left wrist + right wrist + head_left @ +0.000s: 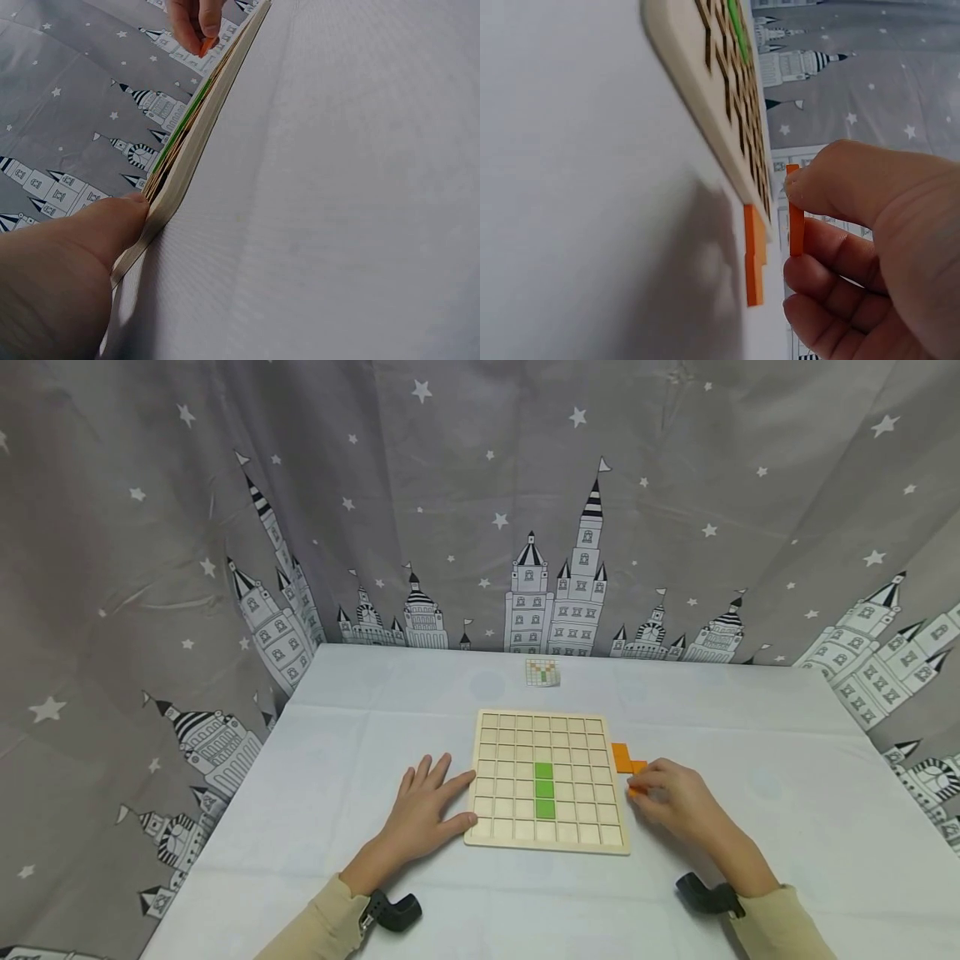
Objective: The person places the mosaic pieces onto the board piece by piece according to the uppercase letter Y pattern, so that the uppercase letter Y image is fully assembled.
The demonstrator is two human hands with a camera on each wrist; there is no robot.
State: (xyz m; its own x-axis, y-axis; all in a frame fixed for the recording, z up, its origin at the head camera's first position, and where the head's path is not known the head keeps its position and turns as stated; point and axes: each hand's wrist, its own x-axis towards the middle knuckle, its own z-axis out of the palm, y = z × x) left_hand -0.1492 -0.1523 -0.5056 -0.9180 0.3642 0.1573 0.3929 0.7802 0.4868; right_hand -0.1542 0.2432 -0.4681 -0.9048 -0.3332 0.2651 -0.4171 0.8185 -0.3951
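A pale wooden grid board [513, 837] lies on the white table, with several green square tiles [544, 788] filling a vertical row of cells near its middle. My left hand [420, 814] is spread at the board's left side, thumb and index fingertip on the rim. To the right of the board, my right hand [678, 797] pinches a thin orange tile [796, 217] between thumb and fingers, held above the table in the right wrist view. Two more orange tiles [754, 255] lie flat beside the board's right edge, partly behind the right hand in the head view.
A small card [542, 672] printed with a coloured grid lies behind the board, near the table's far edge. A grey curtain [450, 460] with stars and castles hangs behind the table [360, 735]. Each wrist wears a black strapped device [397, 912].
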